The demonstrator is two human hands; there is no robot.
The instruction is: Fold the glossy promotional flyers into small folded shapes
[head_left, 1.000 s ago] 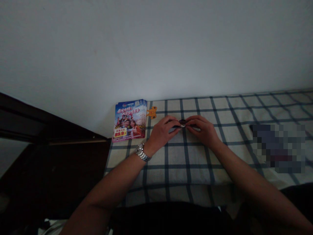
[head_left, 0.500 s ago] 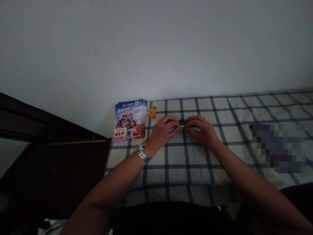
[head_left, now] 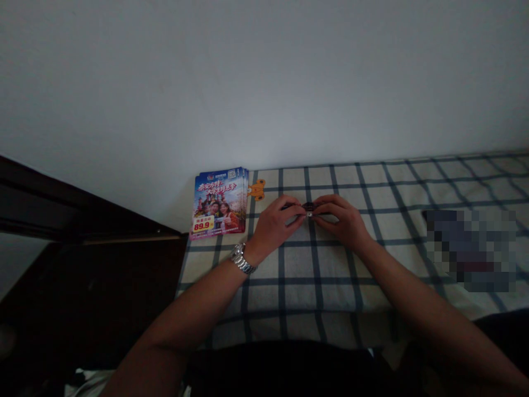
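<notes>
My left hand (head_left: 278,225), with a silver wristwatch (head_left: 243,259) at its wrist, pinches one end of a small dark piece with a shiny pale edge (head_left: 309,208). From the other side my right hand (head_left: 341,220) pinches the same piece between thumb and fingers. Most of it is hidden by the fingertips, so its kind is unclear. Both hands are held over the checked cloth (head_left: 297,275), with fingertips almost meeting. Left of them lies a stack of printed flyers (head_left: 219,204), the top one marked 89.9.
An orange bear-shaped figure (head_left: 257,189) is beside the flyers. A blurred-out dark object (head_left: 463,248) lies on the cloth at the right. The pale wall (head_left: 264,82) rises behind the cloth's far edge. Dark wooden furniture (head_left: 82,209) stands at the left.
My fingertips have come slightly closer together, and less of the dark piece shows between them. The flyers and the other things lie as before.
</notes>
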